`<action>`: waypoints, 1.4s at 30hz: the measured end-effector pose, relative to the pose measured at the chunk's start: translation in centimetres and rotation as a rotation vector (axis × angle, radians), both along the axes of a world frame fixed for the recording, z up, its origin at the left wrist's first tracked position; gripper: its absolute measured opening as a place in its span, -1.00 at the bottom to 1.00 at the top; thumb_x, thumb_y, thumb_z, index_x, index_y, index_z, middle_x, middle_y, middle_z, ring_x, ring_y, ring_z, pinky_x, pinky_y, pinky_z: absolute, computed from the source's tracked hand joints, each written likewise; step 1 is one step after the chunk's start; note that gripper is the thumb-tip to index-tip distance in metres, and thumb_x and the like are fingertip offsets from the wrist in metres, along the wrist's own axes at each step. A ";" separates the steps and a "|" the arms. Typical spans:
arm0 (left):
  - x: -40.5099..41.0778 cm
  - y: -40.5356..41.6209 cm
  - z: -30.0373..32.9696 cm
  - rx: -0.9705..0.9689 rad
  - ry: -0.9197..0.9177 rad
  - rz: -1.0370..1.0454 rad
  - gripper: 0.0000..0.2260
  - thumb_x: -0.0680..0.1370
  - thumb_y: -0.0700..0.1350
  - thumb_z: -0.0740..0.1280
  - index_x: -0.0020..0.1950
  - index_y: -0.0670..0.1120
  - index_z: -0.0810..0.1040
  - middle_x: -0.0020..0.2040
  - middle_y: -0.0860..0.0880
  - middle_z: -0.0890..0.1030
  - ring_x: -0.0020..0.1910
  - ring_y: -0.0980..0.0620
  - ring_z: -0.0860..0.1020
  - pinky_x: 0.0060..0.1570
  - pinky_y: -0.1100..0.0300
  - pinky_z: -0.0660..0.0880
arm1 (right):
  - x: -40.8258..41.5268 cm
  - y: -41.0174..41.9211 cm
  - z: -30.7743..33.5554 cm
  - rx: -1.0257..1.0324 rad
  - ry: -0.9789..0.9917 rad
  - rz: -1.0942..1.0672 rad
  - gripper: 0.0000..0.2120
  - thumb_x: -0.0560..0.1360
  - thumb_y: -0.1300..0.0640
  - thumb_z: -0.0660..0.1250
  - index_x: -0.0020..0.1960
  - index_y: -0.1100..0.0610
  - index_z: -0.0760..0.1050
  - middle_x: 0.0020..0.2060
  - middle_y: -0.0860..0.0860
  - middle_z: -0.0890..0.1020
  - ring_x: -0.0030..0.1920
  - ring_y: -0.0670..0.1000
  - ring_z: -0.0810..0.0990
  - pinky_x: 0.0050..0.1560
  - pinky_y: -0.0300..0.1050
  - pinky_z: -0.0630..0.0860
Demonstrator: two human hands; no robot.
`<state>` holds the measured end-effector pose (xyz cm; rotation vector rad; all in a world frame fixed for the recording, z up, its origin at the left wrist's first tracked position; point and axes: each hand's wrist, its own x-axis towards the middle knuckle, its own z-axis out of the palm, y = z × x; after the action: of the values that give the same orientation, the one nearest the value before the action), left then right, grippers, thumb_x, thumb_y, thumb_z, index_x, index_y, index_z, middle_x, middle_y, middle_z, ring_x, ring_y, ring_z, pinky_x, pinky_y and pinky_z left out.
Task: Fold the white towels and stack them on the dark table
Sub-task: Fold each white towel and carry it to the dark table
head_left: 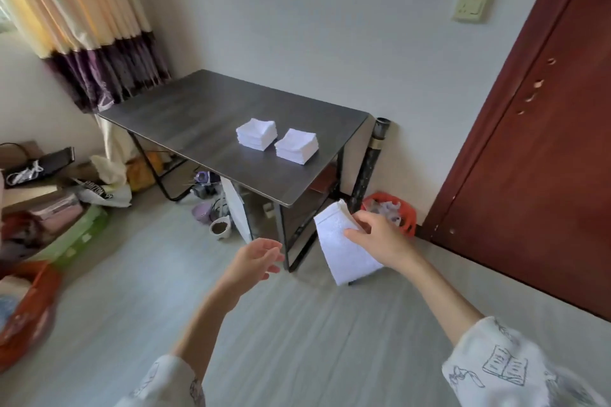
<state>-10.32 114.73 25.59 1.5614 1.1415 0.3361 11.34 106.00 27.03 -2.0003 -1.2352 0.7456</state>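
White folded towel (344,244) pinched in right hand (377,238), in the air short of dark table (185,119); left hand (254,261) relaxed, empty; two finished stacks (257,134) (296,146) already placed; this towel unplaced.

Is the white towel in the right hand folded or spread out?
Folded. The right hand grips the white towel, which hangs as a narrow, doubled rectangle.
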 end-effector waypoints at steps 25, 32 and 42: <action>3.9 48.1 -4.9 -0.468 -0.349 -0.179 -0.60 0.54 0.13 0.19 0.18 -0.13 0.54 0.04 -0.11 0.65 0.00 -0.05 0.63 -0.06 0.09 0.55 | -0.6 45.5 -1.5 0.009 0.497 -0.132 -0.80 0.51 0.11 0.32 0.09 0.17 0.50 0.06 0.05 0.60 0.09 0.03 0.59 0.15 0.00 0.49; 10.1 56.8 -8.0 -0.520 -0.242 -0.153 -0.71 0.51 -0.03 0.34 0.12 -0.20 0.56 0.08 -0.12 0.64 0.04 -0.10 0.62 0.04 -0.01 0.57 | 4.8 52.7 -6.4 -0.152 0.543 -0.230 -0.75 0.54 0.03 0.27 0.15 0.13 0.44 0.09 -0.01 0.57 0.09 -0.04 0.57 0.15 -0.01 0.55; 15.1 68.5 -11.3 -0.634 -0.092 -0.069 -0.69 0.55 0.00 0.28 0.15 -0.20 0.54 0.06 -0.11 0.64 0.04 -0.09 0.61 0.02 0.01 0.55 | 8.0 62.7 -9.7 -0.320 0.659 -0.321 -0.83 0.62 0.01 0.08 0.08 0.05 0.40 -0.10 -0.10 0.55 -0.08 -0.07 0.56 -0.22 -0.25 0.51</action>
<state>4.80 183.19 14.27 1.0104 0.9915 -0.0094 19.37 168.71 17.37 -1.8850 -0.4212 1.3520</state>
